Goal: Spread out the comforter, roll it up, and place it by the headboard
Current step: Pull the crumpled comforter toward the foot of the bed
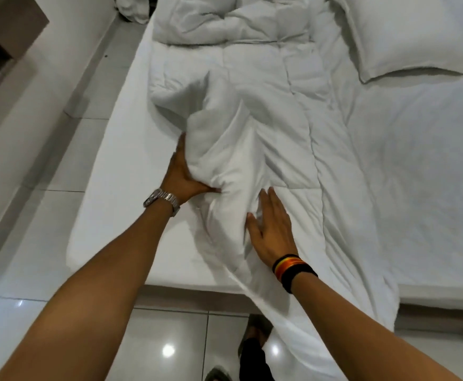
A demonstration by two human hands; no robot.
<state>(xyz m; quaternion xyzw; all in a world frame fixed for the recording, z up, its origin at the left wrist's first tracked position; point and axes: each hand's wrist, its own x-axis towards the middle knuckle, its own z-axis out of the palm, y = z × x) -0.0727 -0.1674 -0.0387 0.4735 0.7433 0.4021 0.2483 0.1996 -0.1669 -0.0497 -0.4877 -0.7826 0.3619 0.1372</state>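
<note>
White bed on glossy floor tiles, seen from its lower edge; pillow upper right of frame.

Left hand, centre-left: fingers curled under and into a raised fold of the comforter, thumb dug into the fabric, so it's clamped on a bunch of it. Watch on that wrist. Right hand, centre: fingers extended, close together, flat on the comforter just beside the fold, fingertips partly sunk in cloth. Pressing, not grabbing. Striped wristband on that wrist.

Comforter runs as a long narrow strip from the top centre of the frame down the middle of the bed, lower end hanging over the edge to the floor. Top end is a crumpled heap, not flat.

Progress, my read: early. Spreading is not done, since the left side is bunched and the far end is heaped. No roll visible. Placement by the headboard not started; headboard not in view. Left: flatten, roll, move.
</note>
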